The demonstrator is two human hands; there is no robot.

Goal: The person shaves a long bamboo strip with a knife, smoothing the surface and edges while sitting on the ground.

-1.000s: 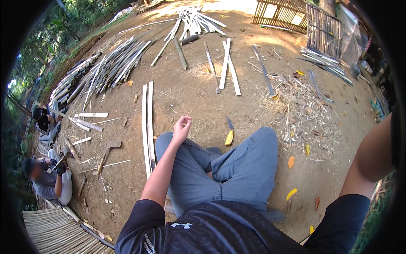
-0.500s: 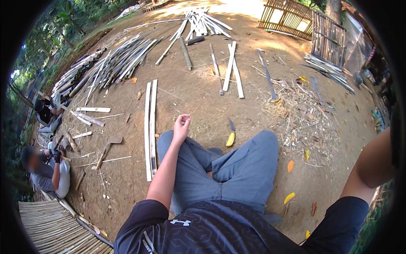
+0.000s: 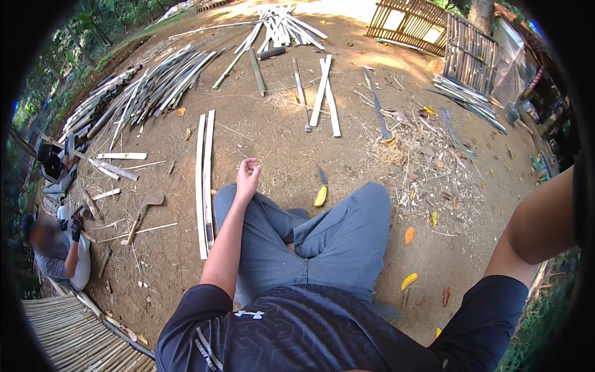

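My left hand (image 3: pixel 249 178) rests by my left knee, fingers loosely curled in and nothing visible in them. Two long pale bamboo strips (image 3: pixel 205 180) lie side by side on the ground just left of it. A knife (image 3: pixel 320 196) with a yellow handle and dark blade lies on the dirt in front of my crossed legs (image 3: pixel 334 232). My right arm (image 3: pixel 536 226) is raised at the right edge, and its hand is out of the picture.
Piles of split bamboo (image 3: pixel 164 80) lie far left and pale strips (image 3: pixel 285 28) at the back. Shavings (image 3: pixel 427 155) cover the ground to the right. A bamboo slat platform (image 3: pixel 80 335) is at lower left. A person (image 3: pixel 59 251) sits on the left near a hoe-like tool (image 3: pixel 145 211); another person (image 3: pixel 56 164) sits beyond.
The view has turned a little, so the whole scene sits further left and slightly higher in the picture. My left hand stays by my knee, and the knife lies where it was.
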